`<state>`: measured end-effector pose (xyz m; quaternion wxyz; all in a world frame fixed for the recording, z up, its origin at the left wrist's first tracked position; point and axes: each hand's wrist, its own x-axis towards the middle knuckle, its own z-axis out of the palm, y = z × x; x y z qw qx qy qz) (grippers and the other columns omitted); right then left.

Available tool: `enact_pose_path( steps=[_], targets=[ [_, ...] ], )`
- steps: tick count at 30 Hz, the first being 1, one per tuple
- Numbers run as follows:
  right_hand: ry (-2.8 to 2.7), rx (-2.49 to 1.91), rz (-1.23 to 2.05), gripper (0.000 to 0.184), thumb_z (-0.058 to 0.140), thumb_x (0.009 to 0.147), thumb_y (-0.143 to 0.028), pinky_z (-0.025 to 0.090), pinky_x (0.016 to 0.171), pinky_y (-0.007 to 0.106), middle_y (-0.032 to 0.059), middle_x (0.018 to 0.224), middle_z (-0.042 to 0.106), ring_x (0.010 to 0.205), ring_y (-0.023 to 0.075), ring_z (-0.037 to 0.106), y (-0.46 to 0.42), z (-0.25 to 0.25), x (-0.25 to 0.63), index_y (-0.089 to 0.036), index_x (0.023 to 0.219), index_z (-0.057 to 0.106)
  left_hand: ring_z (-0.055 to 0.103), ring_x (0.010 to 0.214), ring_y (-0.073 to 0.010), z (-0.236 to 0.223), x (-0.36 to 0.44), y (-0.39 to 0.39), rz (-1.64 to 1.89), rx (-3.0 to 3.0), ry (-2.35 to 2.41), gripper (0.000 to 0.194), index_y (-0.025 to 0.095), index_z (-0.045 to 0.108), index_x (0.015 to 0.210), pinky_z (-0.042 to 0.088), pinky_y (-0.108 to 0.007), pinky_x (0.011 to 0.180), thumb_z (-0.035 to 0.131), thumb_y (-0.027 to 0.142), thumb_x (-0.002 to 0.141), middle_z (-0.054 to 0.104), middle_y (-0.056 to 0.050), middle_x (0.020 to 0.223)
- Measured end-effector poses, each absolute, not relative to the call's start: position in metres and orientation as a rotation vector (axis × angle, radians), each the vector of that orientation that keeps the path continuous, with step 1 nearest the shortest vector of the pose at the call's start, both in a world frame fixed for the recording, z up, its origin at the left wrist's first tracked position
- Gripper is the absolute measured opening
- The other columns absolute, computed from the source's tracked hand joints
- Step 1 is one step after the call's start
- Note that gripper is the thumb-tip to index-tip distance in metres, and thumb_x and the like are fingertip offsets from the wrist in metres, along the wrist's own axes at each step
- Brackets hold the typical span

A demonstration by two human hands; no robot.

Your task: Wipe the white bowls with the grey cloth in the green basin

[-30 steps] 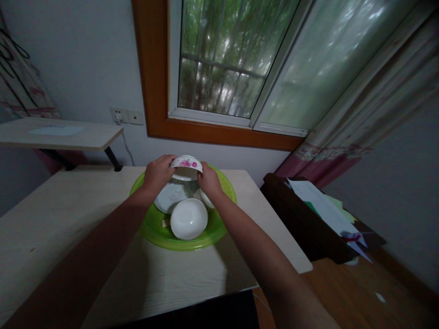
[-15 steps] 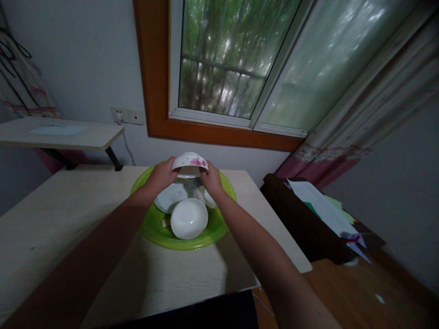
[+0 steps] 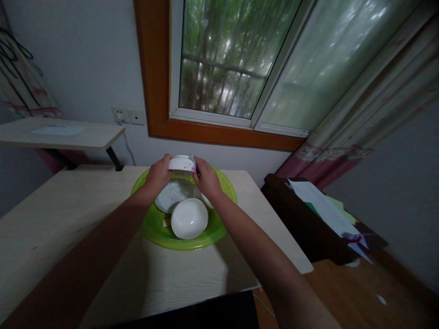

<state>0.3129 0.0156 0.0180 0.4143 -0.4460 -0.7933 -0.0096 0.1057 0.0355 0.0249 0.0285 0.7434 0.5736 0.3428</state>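
A white bowl with pink flowers is held upside down above the far part of a green basin. My left hand is closed on its left side. My right hand grips its right side, and something thin, grey and dark, too small to name, shows between fingers and bowl. In the basin a white bowl leans toward me, in front of a white plate. Another white piece is mostly hidden behind my right hand. A small light brown piece lies left of the near bowl.
The basin stands on a pale wooden table. A raised shelf with a paper on it is at the left. Behind are a wall socket and a window. A dark cabinet with papers stands at the right.
The flowered bowl has turned and moved slightly left. My right hand has shifted left and round the bowl, and the grey and dark thing now shows at its fingers.
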Motion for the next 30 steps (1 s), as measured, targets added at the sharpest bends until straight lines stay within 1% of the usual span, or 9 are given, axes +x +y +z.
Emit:
enact_pose_path(
  steps=[3,6,9,13,17,22,24,26,30],
  targets=[
    [-2.120,-0.947,-0.120,0.063,0.052,0.087,-0.007,0.036,0.121,0.047,0.0132,0.152,0.051,0.142,0.0253,0.045,0.012,0.020,0.307,-0.020,0.149,0.046,0.070,0.093,-0.0239,0.025,0.105,0.036,1.006,2.310,1.833,0.036,0.020,0.059,0.118,0.049,-0.031,0.080,0.047,0.012,0.086,0.075,-0.012,0.105],
    [-2.243,-0.792,-0.152,0.068,0.052,0.087,-0.004,0.032,0.124,0.051,0.0106,0.156,0.047,0.150,0.0253,0.034,0.010,0.021,0.302,-0.024,0.151,0.044,0.070,0.096,-0.0244,0.026,0.106,0.036,0.952,2.301,1.871,0.037,0.019,0.059,0.120,0.048,-0.030,0.082,0.045,0.011,0.087,0.074,-0.013,0.106],
    [-2.271,-0.739,-0.133,0.072,0.052,0.086,-0.002,0.031,0.125,0.052,0.0091,0.156,0.046,0.152,0.0249,0.031,0.009,0.021,0.300,-0.027,0.152,0.042,0.070,0.099,-0.0251,0.028,0.107,0.035,0.941,2.258,1.908,0.037,0.019,0.059,0.121,0.048,-0.031,0.083,0.044,0.011,0.088,0.074,-0.013,0.107],
    [-2.153,-0.831,-0.079,0.071,0.053,0.086,-0.006,0.034,0.123,0.051,0.0110,0.155,0.046,0.145,0.0263,0.040,0.014,0.018,0.304,-0.026,0.153,0.041,0.069,0.102,-0.0246,0.030,0.105,0.035,1.018,2.206,1.899,0.038,0.020,0.059,0.122,0.048,-0.031,0.086,0.045,0.011,0.088,0.074,-0.013,0.110],
    [-2.023,-0.984,0.051,0.063,0.056,0.084,-0.010,0.042,0.117,0.048,0.0158,0.142,0.057,0.132,0.0275,0.053,0.023,0.015,0.312,-0.017,0.146,0.049,0.068,0.106,-0.0231,0.029,0.102,0.035,1.105,2.175,1.864,0.042,0.020,0.060,0.124,0.048,-0.030,0.089,0.046,0.009,0.085,0.074,-0.010,0.113],
    [-1.970,-1.160,0.188,0.051,0.061,0.077,-0.013,0.051,0.105,0.047,0.0128,0.122,0.070,0.110,0.0280,0.064,0.027,0.010,0.318,-0.017,0.129,0.060,0.067,0.107,-0.0235,0.025,0.102,0.037,1.181,2.230,1.768,0.048,0.022,0.059,0.127,0.049,-0.031,0.092,0.049,0.007,0.082,0.073,-0.009,0.118],
    [-1.970,-1.193,0.212,0.048,0.060,0.076,-0.013,0.054,0.097,0.045,0.0114,0.114,0.072,0.101,0.0276,0.066,0.028,0.007,0.319,-0.018,0.124,0.061,0.067,0.108,-0.0238,0.025,0.103,0.037,1.177,2.260,1.729,0.049,0.022,0.060,0.127,0.050,-0.032,0.093,0.051,0.007,0.081,0.073,-0.009,0.120],
    [-1.965,-1.208,0.216,0.048,0.057,0.075,-0.012,0.056,0.092,0.045,0.0106,0.109,0.073,0.095,0.0275,0.066,0.029,0.004,0.320,-0.018,0.123,0.060,0.067,0.109,-0.0237,0.025,0.104,0.037,1.185,2.277,1.703,0.051,0.022,0.060,0.128,0.050,-0.032,0.095,0.051,0.006,0.081,0.072,-0.008,0.122],
    [-1.899,-1.187,0.228,0.051,0.051,0.072,-0.008,0.055,0.094,0.044,0.0103,0.109,0.072,0.097,0.0270,0.066,0.033,0.001,0.322,-0.018,0.121,0.060,0.067,0.108,-0.0232,0.026,0.105,0.037,1.267,2.307,1.613,0.051,0.021,0.062,0.124,0.050,-0.033,0.096,0.049,0.004,0.078,0.072,-0.008,0.121]
  ],
)
